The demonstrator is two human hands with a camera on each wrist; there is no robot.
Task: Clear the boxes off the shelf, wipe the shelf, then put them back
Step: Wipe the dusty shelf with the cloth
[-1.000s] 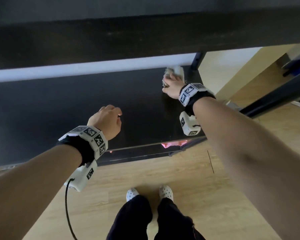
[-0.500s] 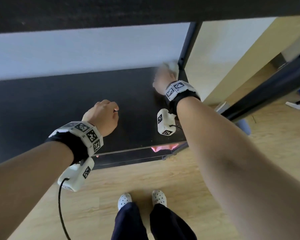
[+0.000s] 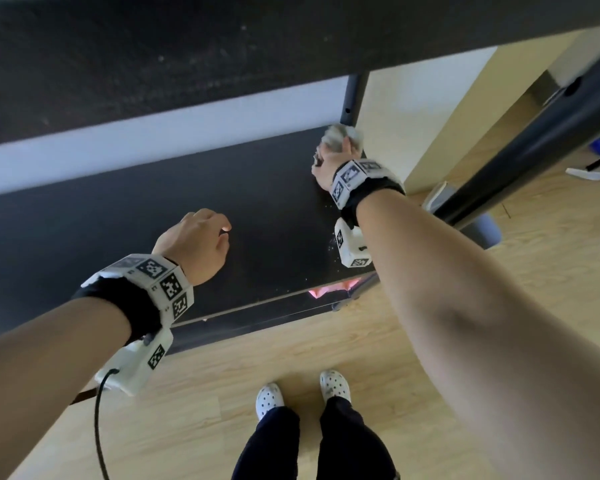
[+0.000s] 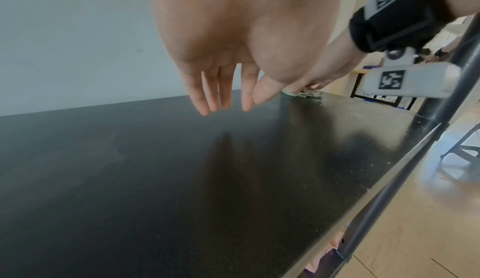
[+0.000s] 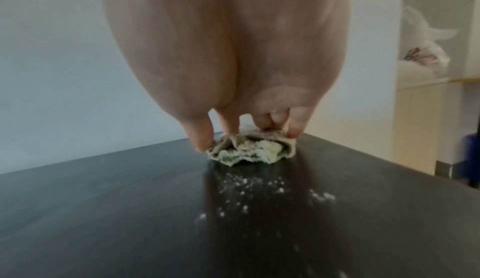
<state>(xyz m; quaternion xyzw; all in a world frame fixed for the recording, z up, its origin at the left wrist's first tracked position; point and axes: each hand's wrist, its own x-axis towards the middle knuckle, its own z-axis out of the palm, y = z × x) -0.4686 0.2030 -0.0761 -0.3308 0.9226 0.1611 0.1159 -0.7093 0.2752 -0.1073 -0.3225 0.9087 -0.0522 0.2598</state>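
Observation:
The black shelf [image 3: 153, 216] [image 4: 155, 180] [image 5: 103, 210] lies bare, with no boxes on it. At its far right corner my right hand [image 3: 329, 157] [image 5: 244, 135] grips a crumpled pale cloth [image 3: 342, 136] [image 5: 249, 149] [image 4: 307, 93] and presses it onto the board. White crumbs [image 5: 246, 182] are scattered on the board just in front of the cloth. My left hand [image 3: 196, 242] [image 4: 228, 98] hangs over the middle of the shelf, fingers relaxed and pointing down, holding nothing and not touching the board.
A dark upper shelf [image 3: 187, 64] overhangs close above. Black metal posts stand at the right back corner [image 3: 352, 98] and right front [image 3: 534, 143]. Something pink [image 3: 329, 289] shows on the level below. Wooden floor [image 3: 291, 358] and my feet lie under the front edge.
My right hand has kept the cloth at the far right corner, shifting it slightly back and forth. The left hand stays hovering over the middle. The head view has tilted.

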